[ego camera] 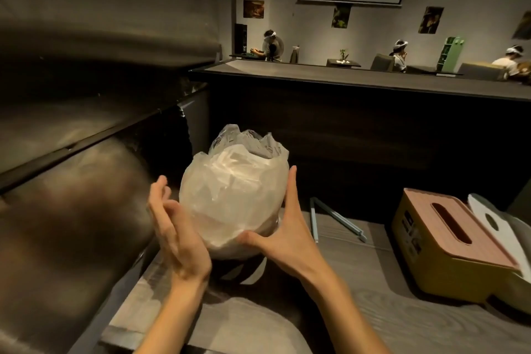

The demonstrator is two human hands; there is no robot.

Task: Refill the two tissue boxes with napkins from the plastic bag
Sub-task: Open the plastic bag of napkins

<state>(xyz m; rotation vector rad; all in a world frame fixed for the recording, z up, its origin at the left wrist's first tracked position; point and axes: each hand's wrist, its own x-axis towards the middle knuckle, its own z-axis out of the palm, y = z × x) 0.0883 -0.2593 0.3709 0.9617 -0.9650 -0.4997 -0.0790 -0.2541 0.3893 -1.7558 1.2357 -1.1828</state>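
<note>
I held the rounded, translucent white plastic bag (pixel 234 195), packed with pale napkins and open at its crumpled top, above the near left part of the grey wood-grain table (pixel 359 310), my right hand (pixel 283 234) pressed flat against its right side with straight fingers pointing up and the thumb spread under its lower edge. My left hand (pixel 175 234) stood just beside the bag's left side, fingers straight and loosely together, and I could not tell whether they touched the plastic. To the right on the table sat the yellow tissue box with a slotted pink lid (pixel 448 241), well apart from the bag, with a white slotted lid (pixel 494 224) of a second box just behind it.
</note>
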